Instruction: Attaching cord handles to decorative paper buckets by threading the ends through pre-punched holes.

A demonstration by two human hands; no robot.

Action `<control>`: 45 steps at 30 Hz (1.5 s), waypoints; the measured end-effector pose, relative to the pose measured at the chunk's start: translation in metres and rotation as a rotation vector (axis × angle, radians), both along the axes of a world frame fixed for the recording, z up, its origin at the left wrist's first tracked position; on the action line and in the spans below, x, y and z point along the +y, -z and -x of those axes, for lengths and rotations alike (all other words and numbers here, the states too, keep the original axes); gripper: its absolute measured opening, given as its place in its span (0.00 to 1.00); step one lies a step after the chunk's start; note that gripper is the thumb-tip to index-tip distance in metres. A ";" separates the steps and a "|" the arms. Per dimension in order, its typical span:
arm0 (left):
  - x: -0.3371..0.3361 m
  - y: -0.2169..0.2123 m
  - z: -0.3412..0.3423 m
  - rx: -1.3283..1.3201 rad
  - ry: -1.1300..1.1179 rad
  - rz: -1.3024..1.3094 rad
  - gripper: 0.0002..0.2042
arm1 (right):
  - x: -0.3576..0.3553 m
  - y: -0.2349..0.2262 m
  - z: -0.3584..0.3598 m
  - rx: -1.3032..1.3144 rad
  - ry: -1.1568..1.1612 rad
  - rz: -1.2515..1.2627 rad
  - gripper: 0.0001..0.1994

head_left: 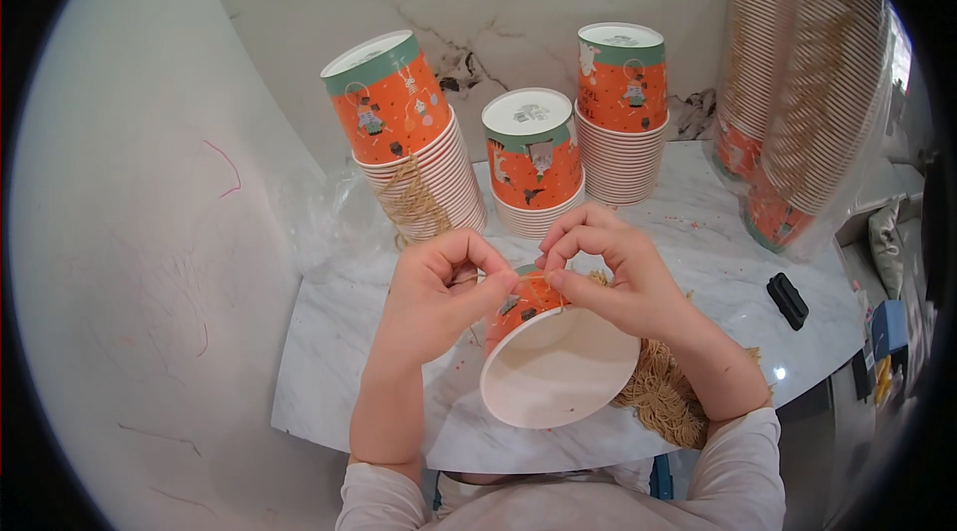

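Note:
An orange patterned paper bucket [560, 371] lies tipped on the table, its white open mouth toward me. Just above its far side, my left hand [434, 287] pinches a thin tan string [533, 278] between thumb and forefinger. My right hand [623, 272] pinches the same string a short way to the right, so the piece between them looks taut. Part of the string seems to run down over the bucket's rim; how it is fastened there is too small to tell. A tangled bundle of tan strings [666, 399] lies beside the bucket, under my right forearm.
Three upside-down stacks of buckets stand at the back: a leaning left stack [429, 172] draped with loose strings [412, 204], a short middle stack [538, 177], and a right stack [623, 152]. Plastic-wrapped buckets [817, 82] rise at the far right. A black object [788, 301] lies near the table's right edge.

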State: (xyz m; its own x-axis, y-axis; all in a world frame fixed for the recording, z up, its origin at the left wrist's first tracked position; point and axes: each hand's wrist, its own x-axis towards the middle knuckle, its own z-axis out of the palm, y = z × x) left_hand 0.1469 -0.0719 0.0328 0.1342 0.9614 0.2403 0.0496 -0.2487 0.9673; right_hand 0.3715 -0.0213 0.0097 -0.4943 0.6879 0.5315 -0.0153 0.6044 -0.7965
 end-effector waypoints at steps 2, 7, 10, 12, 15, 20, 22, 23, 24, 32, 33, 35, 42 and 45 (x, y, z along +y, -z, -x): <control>-0.002 -0.002 -0.001 0.021 -0.011 -0.018 0.03 | 0.001 -0.001 -0.001 -0.012 -0.014 -0.017 0.02; -0.002 -0.001 -0.006 -0.006 -0.004 -0.013 0.03 | 0.005 -0.004 -0.006 -0.008 -0.078 0.031 0.03; -0.001 0.002 -0.010 -0.008 0.009 -0.002 0.03 | -0.001 -0.011 -0.006 0.021 -0.160 0.140 0.03; 0.000 0.002 -0.012 -0.004 0.019 0.002 0.03 | -0.005 -0.013 -0.004 0.046 -0.200 0.252 0.04; 0.000 0.000 -0.015 0.000 0.046 0.022 0.03 | -0.009 -0.012 -0.004 0.075 -0.191 0.283 0.05; -0.002 0.003 -0.018 0.047 0.028 0.024 0.03 | -0.011 -0.012 -0.004 0.049 -0.142 0.369 0.09; -0.001 0.005 -0.019 0.071 0.003 -0.007 0.03 | -0.009 -0.007 -0.003 0.047 -0.115 0.297 0.09; -0.001 0.006 -0.020 0.094 -0.021 -0.037 0.04 | -0.008 -0.005 -0.003 0.045 -0.088 0.225 0.09; -0.001 0.006 -0.020 0.095 -0.019 -0.037 0.04 | -0.008 -0.005 -0.003 0.045 -0.086 0.226 0.09; -0.004 0.003 -0.019 0.023 0.035 -0.030 0.09 | -0.009 -0.010 -0.006 -0.021 -0.087 0.249 0.06; -0.003 0.003 -0.017 0.022 0.038 -0.029 0.09 | -0.009 -0.011 -0.007 -0.022 -0.085 0.251 0.06; -0.003 0.002 -0.013 0.037 0.070 -0.035 0.13 | -0.010 -0.013 -0.005 -0.053 -0.090 0.289 0.08; -0.003 0.001 -0.012 0.149 -0.083 -0.160 0.12 | -0.008 -0.009 -0.004 -0.063 -0.143 0.285 0.07; 0.001 0.001 -0.002 0.151 -0.262 -0.292 0.08 | -0.005 -0.006 -0.006 -0.045 -0.223 0.359 0.05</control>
